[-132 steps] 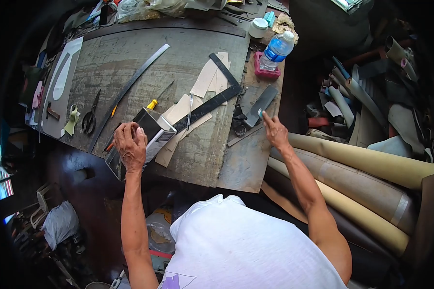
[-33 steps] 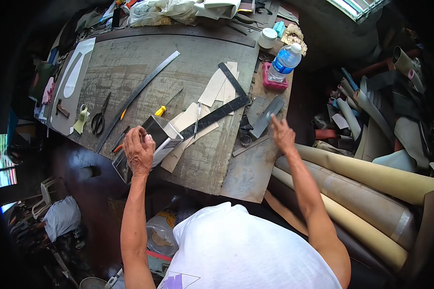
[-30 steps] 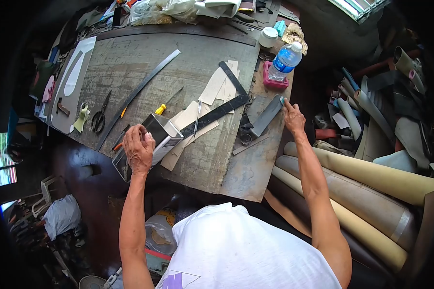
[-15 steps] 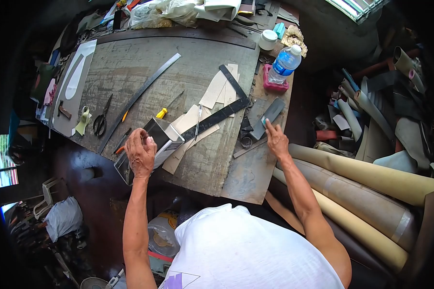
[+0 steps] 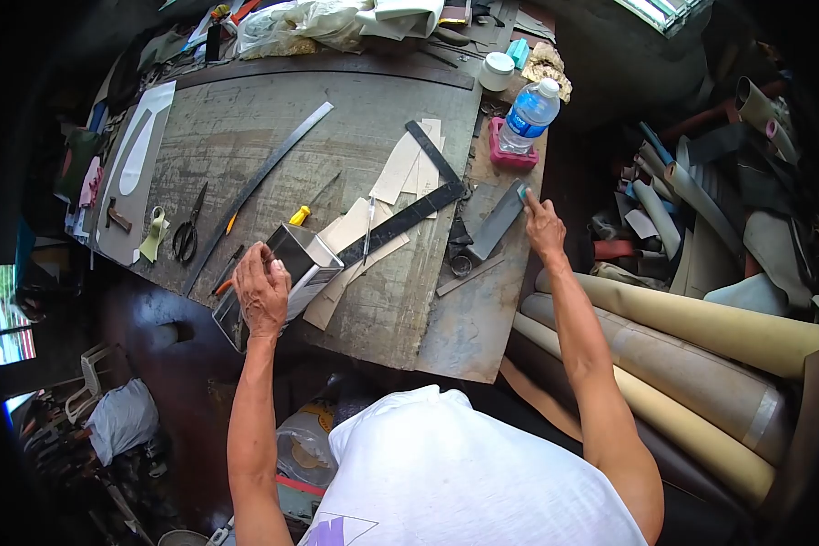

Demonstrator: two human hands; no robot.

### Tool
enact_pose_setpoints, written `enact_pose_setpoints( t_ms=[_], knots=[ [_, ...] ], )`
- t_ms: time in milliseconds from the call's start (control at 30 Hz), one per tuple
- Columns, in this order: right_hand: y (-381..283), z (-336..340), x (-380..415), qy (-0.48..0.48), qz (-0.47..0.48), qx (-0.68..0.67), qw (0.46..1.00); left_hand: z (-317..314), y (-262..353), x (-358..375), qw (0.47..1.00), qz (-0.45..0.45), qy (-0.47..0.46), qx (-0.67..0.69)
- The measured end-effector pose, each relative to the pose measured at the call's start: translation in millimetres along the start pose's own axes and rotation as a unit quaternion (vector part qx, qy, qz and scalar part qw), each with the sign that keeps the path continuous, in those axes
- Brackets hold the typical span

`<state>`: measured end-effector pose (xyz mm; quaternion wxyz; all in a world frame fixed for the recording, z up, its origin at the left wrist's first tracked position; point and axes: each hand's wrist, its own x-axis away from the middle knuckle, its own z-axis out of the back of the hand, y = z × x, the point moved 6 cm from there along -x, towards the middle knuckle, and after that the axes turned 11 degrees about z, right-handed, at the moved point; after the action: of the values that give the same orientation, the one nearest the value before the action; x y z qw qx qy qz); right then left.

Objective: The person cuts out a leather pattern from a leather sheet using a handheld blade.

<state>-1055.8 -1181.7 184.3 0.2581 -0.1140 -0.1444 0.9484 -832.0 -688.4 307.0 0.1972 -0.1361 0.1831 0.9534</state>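
Observation:
My left hand (image 5: 262, 289) is bent over the side of an open metal box (image 5: 306, 293) at the table's front edge, its fingers curled. What lies under the palm is hidden. My right hand (image 5: 544, 227) has its index finger on a small teal piece (image 5: 522, 192) at the far end of a grey sharpening stone (image 5: 497, 223); the other fingers are curled in. Beside the stone lie a dark round ring-like item (image 5: 461, 265) and a thin flat strip (image 5: 470, 275). A black carpenter's square (image 5: 400, 221) lies over pale cut pieces (image 5: 396, 175), with a pen (image 5: 369, 227) across it.
A yellow-handled screwdriver (image 5: 302, 215), scissors (image 5: 186, 238), a long metal strip (image 5: 268, 177) and a hammer (image 5: 118, 217) lie on the table (image 5: 218, 127). A water bottle (image 5: 530, 116) stands in a pink holder (image 5: 513, 155). Rolled material (image 5: 692, 318) lies at right.
My right hand has moved up and to the right along the stone, taking the small teal piece to its far end. The left hand stays on the metal box.

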Motion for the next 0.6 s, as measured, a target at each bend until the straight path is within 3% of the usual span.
enact_pose_setpoints(
  t_ms=[167,367,500,533,600],
  knots=[
    [-42.2,-30.6,66.1,-0.053,0.029,-0.061,0.996,-2.3,-4.8,1.7,1.000,0.000,-0.007,-0.015],
    [6.1,-6.0,-2.6,-0.020,-0.011,0.005,1.000,-1.3,1.3,-0.5,1.000,-0.011,0.003,-0.016],
    [-35.3,-27.0,53.3,-0.022,0.030,-0.046,0.998,0.3,5.5,-4.4,1.000,-0.011,0.016,-0.016],
    [-46.9,-32.7,67.1,-0.083,0.037,-0.060,0.994,1.8,5.0,-1.1,1.000,-0.010,0.011,-0.018],
    [-35.5,-18.4,50.5,-0.059,0.032,-0.035,0.997,-1.9,0.7,-0.8,1.000,0.008,-0.014,-0.014]
  ],
)
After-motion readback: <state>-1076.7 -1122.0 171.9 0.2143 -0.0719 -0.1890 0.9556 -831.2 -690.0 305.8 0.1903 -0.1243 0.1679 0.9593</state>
